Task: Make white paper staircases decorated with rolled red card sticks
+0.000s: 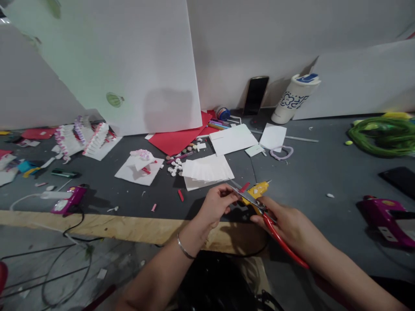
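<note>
My right hand [287, 224] grips red-handled scissors [259, 211], blades pointing left toward my left hand. My left hand [216, 205] is closed in a pinch at the blade tips, on something too small to make out; a small red strip [244, 187] shows just above the blades. A silver bangle sits on my left wrist. Under the scissors lies a yellow glue gun [258, 189] on the dark grey table [324, 172]. A stack of white paper strips [205, 170] lies just beyond my left hand.
A red sheet [177, 138], white cards [231, 138], pens, a phone [255, 95] and a white cup [293, 99] stand at the wall. Pink glue guns [69, 199] [387, 218] lie left and right. Green cord [384, 136] is far right. Paper craft models [81, 138] are left.
</note>
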The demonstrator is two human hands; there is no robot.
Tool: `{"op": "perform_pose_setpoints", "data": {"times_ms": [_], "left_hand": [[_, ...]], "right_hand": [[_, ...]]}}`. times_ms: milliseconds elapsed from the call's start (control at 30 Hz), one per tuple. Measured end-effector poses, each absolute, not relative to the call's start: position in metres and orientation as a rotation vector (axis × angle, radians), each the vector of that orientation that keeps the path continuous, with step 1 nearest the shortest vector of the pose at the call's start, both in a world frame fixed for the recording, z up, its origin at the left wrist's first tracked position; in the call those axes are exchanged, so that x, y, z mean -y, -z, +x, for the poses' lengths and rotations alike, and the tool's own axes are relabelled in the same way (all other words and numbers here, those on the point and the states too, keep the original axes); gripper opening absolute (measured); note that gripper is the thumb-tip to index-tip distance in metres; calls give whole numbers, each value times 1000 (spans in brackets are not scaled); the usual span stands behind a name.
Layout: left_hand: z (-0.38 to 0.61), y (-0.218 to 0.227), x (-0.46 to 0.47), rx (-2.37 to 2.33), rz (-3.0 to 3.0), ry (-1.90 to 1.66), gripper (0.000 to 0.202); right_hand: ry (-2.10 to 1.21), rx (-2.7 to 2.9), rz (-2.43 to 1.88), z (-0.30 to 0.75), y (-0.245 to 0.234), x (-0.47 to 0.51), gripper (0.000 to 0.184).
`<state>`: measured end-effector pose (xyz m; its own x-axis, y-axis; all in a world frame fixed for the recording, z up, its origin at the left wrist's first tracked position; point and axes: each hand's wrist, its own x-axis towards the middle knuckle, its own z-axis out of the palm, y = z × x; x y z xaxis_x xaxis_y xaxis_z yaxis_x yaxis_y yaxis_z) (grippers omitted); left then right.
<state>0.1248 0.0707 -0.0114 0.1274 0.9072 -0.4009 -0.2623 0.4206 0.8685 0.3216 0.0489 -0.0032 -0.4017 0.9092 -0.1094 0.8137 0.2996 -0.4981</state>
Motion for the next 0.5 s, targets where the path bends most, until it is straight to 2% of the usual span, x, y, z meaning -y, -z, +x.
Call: {"op": "perform_pose_setpoints", "data": {"times_ms": [333,500], "left_hand": [[128,18,-74,-1119,734,-959,30],[109,15,-70,-1214,815,-1073,29]], "right_hand": [[-758,2312,-1620,328,16,-53,35],[-468,2292,-1904,349,14,-73,44]]}}
